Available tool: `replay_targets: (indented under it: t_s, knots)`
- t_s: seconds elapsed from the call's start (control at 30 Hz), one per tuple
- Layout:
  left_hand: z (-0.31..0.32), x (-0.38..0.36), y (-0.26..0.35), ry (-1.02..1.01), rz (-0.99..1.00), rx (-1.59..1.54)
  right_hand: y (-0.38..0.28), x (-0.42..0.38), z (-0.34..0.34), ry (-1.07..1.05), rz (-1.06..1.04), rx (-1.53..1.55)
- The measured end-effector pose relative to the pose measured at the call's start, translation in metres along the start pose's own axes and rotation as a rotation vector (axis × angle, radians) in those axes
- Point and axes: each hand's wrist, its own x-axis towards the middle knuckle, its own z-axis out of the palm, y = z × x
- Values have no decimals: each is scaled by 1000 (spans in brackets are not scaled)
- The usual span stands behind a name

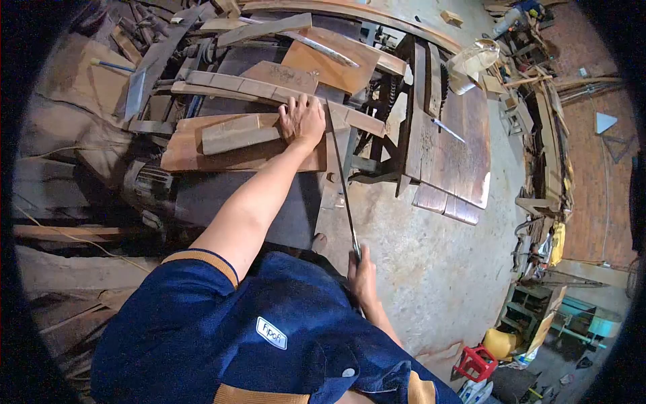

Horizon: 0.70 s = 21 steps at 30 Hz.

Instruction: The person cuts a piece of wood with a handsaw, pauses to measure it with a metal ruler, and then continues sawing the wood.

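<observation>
A long, slightly curved wooden strip [242,86] with cross lines lies over other boards on the bench. My left hand [302,121] presses down on it near its right part, fingers bent over its far edge. My right hand [364,275] is wrapped round the handle of a handsaw [348,202], close to my body. The narrow dark blade points away from me and crosses beside the strip, just right of my left hand. Whether its teeth touch the wood I cannot tell. Under my left forearm are a short grey-brown board [232,135] and a wider reddish board [185,145].
A wooden table [457,148] with a circular saw blade stands to the right, a plastic bag [474,60] at its far end. Concrete floor [417,269] lies below. A red plastic stool [476,363] is at the lower right. Another person [528,10] is at the far right.
</observation>
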Motion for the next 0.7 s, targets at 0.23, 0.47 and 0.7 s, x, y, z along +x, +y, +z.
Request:
replay_targets:
  t_s: [0.23,0.47,0.7]
  knots:
    - [1,-2,1,31,5,4,-73,155,29,173,-340,11]
    - [-1,0,-1,5,-2,0,5,-1,8,46,32,24]
    - [1,0,-2,59,29,-32,-62,108,22,103,-186,67]
